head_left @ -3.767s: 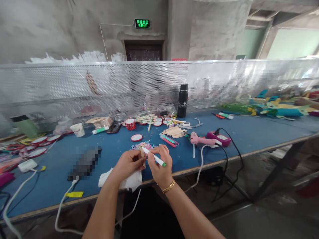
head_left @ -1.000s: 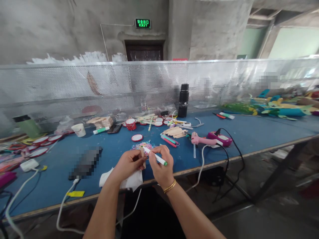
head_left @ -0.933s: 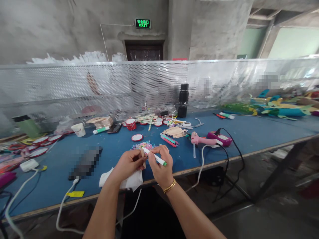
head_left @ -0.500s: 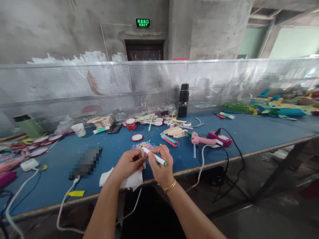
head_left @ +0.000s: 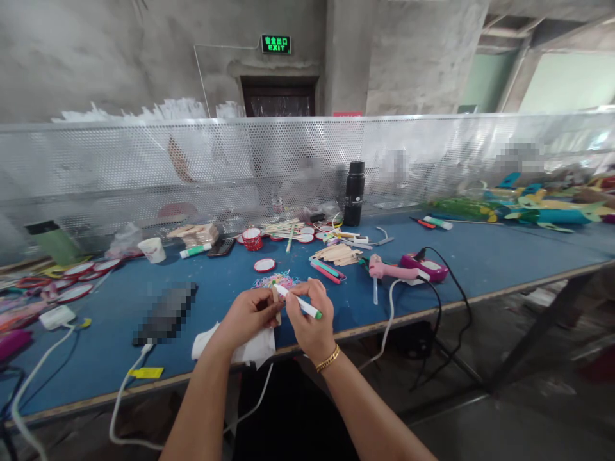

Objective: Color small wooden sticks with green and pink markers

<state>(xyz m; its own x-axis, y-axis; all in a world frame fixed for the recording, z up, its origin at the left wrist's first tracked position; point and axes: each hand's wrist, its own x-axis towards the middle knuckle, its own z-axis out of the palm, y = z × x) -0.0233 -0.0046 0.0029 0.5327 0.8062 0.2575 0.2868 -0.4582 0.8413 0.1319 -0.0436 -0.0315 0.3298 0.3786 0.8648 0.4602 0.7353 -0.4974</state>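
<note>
My left hand (head_left: 250,316) is closed on a flat wooden craft stick (head_left: 277,306), held upright near the table's front edge. Pinched in my right hand (head_left: 313,320) is a white marker (head_left: 302,303) with a green end, its green tip at the top of the stick. Whether the tip touches the wood I cannot tell. Just beyond my fingers lies a pile of thin coloured loops (head_left: 275,280). A white tissue (head_left: 259,349) rests under my left wrist.
A pink glue gun (head_left: 394,271) with cords lies to the right, near wooden sticks (head_left: 337,254) and coloured pens (head_left: 327,270). On the left a phone (head_left: 166,314) is plugged into a white cable. A black bottle (head_left: 354,194) stands by the perforated metal screen (head_left: 298,160).
</note>
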